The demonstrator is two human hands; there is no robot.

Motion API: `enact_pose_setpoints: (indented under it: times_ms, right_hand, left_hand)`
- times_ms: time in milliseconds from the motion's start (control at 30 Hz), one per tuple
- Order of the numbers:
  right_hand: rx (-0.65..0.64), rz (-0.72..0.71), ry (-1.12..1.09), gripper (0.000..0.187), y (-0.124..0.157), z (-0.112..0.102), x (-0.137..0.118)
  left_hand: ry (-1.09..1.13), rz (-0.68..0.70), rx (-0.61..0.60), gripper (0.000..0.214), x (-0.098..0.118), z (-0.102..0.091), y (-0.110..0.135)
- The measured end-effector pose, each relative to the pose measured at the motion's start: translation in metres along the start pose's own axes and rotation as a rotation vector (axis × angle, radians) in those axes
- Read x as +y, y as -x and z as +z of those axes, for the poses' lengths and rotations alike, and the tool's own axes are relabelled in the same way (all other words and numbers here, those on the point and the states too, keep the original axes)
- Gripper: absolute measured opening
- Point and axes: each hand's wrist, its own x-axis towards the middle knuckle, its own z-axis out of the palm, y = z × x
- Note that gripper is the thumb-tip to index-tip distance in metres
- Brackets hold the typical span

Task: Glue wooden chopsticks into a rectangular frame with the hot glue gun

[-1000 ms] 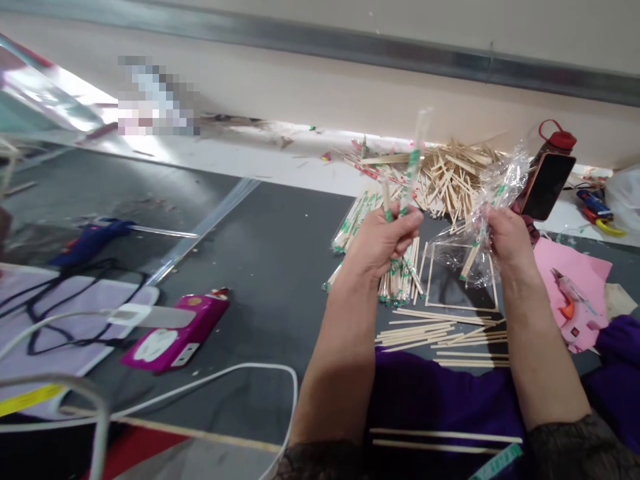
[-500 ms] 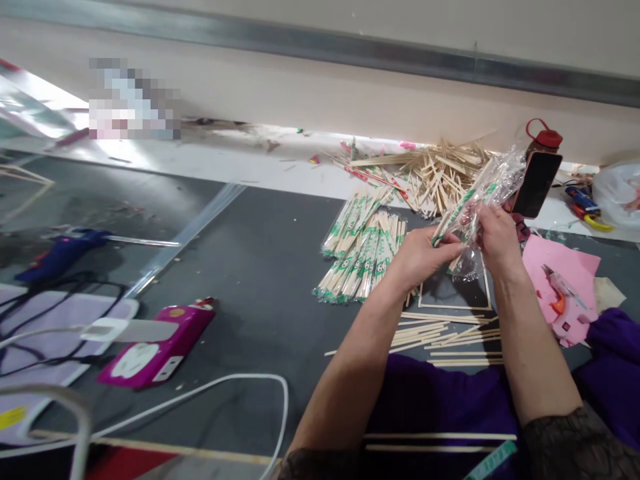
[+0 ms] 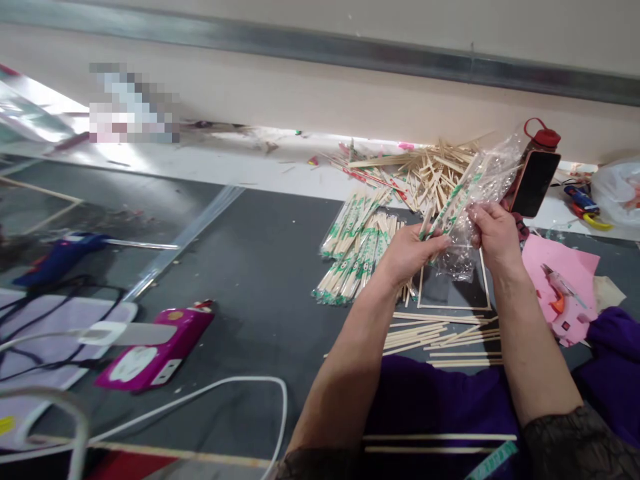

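Note:
My left hand [image 3: 411, 252] is closed around the lower ends of green-printed wrapped chopsticks [image 3: 456, 200], which slant up to the right. My right hand [image 3: 499, 235] pinches the crinkled clear plastic bag [image 3: 493, 179] beside them; part of the bag hangs below the fingers. More wrapped chopsticks [image 3: 357, 250] lie in clear packs to the left of my hands. Under the hands, a square frame of thin sticks [image 3: 453, 307] rests on the grey table. Several bare sticks [image 3: 417, 337] are spread in front of it.
A heap of loose sticks [image 3: 440, 170] lies at the back. A phone [image 3: 537, 185] leans on a red-capped bottle [image 3: 546, 138]. Pink paper [image 3: 560, 267] with cutters is at right. At left are a blue glue gun [image 3: 63, 257], a magenta power strip [image 3: 187, 337] and a white cable [image 3: 240, 379].
Both hands have shifted slightly left. The wrapped chopsticks and the clear bag have drawn apart a little, and more of the empty plastic shows by my right hand.

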Motion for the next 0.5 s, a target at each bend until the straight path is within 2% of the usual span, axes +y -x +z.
enact_pose_setpoints:
  times_ms: [100, 200, 300, 433, 500]
  right_hand:
    - [0.067, -0.033, -0.024, 0.026, -0.001, 0.001, 0.001]
    - [0.097, 0.017, -0.041, 0.025, -0.002, 0.001, 0.001]
    - [0.208, 0.005, -0.131, 0.022, -0.007, -0.005, -0.001]
    - [0.380, -0.080, -0.229, 0.020, -0.018, -0.029, -0.007]
    - [0.380, -0.113, -0.228, 0.022, -0.024, -0.048, -0.011]
  left_hand:
    - [-0.008, 0.014, 0.038, 0.019, 0.001, -0.004, 0.000]
    - [-0.027, 0.018, 0.058, 0.020, 0.001, -0.009, -0.001]
    - [-0.105, 0.021, 0.080, 0.018, 0.001, -0.021, -0.002]
    - [-0.225, 0.106, 0.160, 0.015, 0.005, -0.049, 0.004]
    - [-0.290, 0.118, 0.185, 0.022, 0.007, -0.062, 0.008]
